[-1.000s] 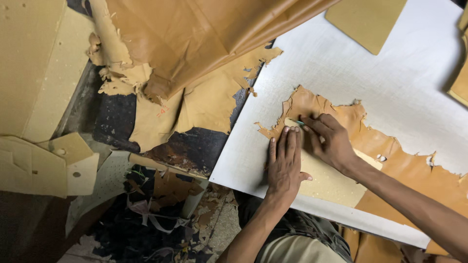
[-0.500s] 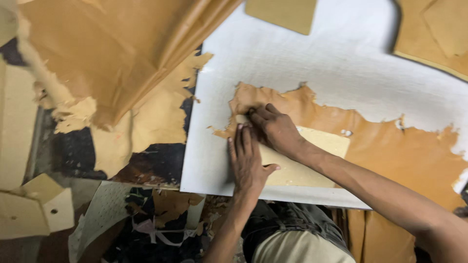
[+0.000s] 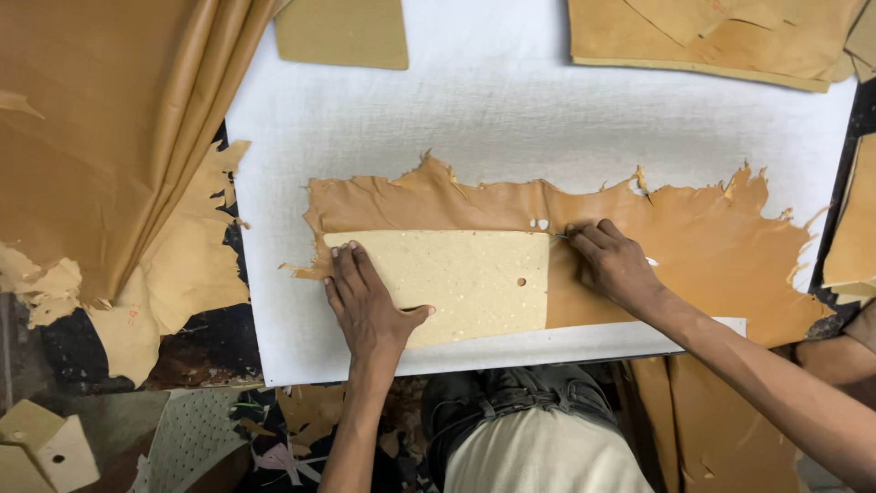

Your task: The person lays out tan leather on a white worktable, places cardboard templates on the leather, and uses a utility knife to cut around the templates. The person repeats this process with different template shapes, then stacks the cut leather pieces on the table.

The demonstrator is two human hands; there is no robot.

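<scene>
left hand [image 3: 370,306] flat on pale template [image 3: 452,278] | right hand [image 3: 613,263] at its top-right corner

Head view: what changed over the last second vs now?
The right hand, pinching a thin blade, went from the left end of the pale template along its top edge to the top right corner. The left hand shifted from beside the right hand to the template's left end, pressing flat. The tan leather piece and white board stayed put; nothing was let go.
</scene>
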